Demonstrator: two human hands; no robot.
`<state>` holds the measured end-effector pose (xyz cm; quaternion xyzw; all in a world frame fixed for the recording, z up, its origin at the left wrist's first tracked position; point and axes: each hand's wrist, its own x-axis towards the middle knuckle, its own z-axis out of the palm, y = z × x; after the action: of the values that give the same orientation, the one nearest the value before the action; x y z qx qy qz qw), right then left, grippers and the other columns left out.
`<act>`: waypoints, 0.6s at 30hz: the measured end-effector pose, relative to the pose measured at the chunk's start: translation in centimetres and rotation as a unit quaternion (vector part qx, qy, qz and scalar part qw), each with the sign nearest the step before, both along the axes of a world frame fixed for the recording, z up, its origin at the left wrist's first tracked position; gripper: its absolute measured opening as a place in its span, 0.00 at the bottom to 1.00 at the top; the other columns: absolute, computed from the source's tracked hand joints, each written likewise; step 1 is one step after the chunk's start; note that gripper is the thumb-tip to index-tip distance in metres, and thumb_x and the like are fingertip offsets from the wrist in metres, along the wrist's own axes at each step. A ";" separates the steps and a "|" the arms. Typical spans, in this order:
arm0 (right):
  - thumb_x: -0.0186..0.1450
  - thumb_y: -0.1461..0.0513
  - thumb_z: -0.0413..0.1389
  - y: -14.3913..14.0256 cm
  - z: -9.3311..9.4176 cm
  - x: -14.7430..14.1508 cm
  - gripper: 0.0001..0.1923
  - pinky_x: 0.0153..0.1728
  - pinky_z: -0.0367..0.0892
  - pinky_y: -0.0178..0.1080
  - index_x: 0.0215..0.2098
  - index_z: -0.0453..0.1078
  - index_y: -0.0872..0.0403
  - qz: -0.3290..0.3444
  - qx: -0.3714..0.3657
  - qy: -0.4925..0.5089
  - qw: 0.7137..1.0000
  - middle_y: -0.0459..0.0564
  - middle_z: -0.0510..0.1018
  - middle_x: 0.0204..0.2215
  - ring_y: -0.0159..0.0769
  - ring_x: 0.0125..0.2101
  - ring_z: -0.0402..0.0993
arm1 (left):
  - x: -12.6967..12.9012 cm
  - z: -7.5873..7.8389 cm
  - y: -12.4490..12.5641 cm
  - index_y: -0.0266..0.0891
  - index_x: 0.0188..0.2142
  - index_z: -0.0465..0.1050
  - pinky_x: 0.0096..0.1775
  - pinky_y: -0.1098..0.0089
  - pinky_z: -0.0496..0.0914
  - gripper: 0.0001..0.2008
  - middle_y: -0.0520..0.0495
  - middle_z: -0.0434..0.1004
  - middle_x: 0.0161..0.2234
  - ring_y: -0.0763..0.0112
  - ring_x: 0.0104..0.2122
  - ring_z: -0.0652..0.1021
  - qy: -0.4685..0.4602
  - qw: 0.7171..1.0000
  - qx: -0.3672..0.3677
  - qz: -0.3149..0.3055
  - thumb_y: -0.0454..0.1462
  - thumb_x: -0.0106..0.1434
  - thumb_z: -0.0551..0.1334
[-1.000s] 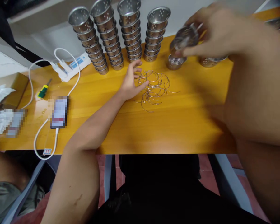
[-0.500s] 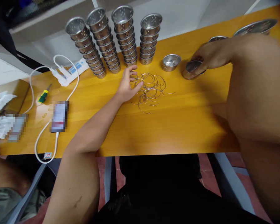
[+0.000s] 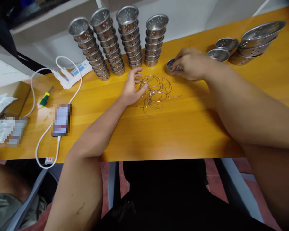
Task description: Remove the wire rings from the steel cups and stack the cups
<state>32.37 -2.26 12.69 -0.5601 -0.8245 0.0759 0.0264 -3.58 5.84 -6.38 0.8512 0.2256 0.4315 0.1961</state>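
Right hand (image 3: 191, 64) grips a small metal cup (image 3: 171, 65); left hand (image 3: 132, 86) rests open-fingered on wire rings (image 3: 155, 91).

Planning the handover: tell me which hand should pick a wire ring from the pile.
Left. The left hand already rests on the wire rings; the right hand is closed on a small cup.

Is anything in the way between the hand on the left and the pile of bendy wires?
No, nothing visible. The left hand lies on the wooden table with its fingertips already on the edge of the wire pile. The right hand sits past the pile's far side, on a small metal cup.
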 end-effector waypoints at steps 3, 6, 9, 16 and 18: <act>0.92 0.59 0.66 -0.7 0.2 -0.5 0.17 0.85 0.65 0.62 0.70 0.91 0.58 -0.023 0.033 0.002 0.999 0.78 0.77 0.80 0.65 0.80 0.72 | -0.1 0.0 0.0 0.63 0.97 0.36 0.73 0.47 0.83 0.48 0.37 0.58 0.92 0.48 0.78 0.79 0.005 1.000 -0.005 -0.006 0.59 0.92 0.62; 0.92 0.54 0.62 -2.6 2.0 -2.1 0.17 0.85 0.67 0.57 0.68 0.89 0.52 0.012 0.074 0.074 0.994 0.74 0.82 0.73 0.61 0.76 0.75 | 0.1 0.7 -0.5 0.63 0.97 0.35 0.77 0.44 0.82 0.52 0.35 0.58 0.92 0.45 0.81 0.78 0.015 1.000 -0.007 -0.022 0.65 0.90 0.64; 0.91 0.52 0.59 -4.6 2.6 -5.2 0.16 0.82 0.71 0.61 0.64 0.88 0.45 0.090 0.076 0.147 0.982 0.67 0.86 0.69 0.63 0.73 0.78 | 0.5 1.7 -1.2 0.60 0.97 0.29 0.83 0.37 0.77 0.61 0.32 0.56 0.92 0.39 0.86 0.75 0.033 0.999 0.007 -0.034 0.72 0.86 0.67; 0.91 0.43 0.62 -6.1 -0.3 -10.2 0.19 0.76 0.73 0.70 0.63 0.91 0.40 0.191 0.083 0.216 0.954 0.60 0.86 0.67 0.71 0.72 0.77 | 0.7 2.0 -0.8 0.54 0.94 0.46 0.90 0.37 0.68 0.60 0.34 0.69 0.85 0.39 0.85 0.76 -0.003 0.999 0.029 -0.032 0.76 0.81 0.69; 0.92 0.43 0.60 -6.0 0.4 -9.4 0.20 0.76 0.74 0.68 0.66 0.91 0.41 0.177 0.079 0.226 0.955 0.61 0.85 0.69 0.68 0.72 0.79 | 0.8 1.8 -0.6 0.53 0.91 0.51 0.88 0.36 0.70 0.57 0.35 0.73 0.82 0.40 0.82 0.79 -0.019 0.999 0.005 -0.027 0.74 0.81 0.71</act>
<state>23.02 -8.28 13.08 -0.3696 -0.8862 0.1389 0.2423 -2.78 5.25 -4.59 0.8493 0.1968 0.4435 0.2081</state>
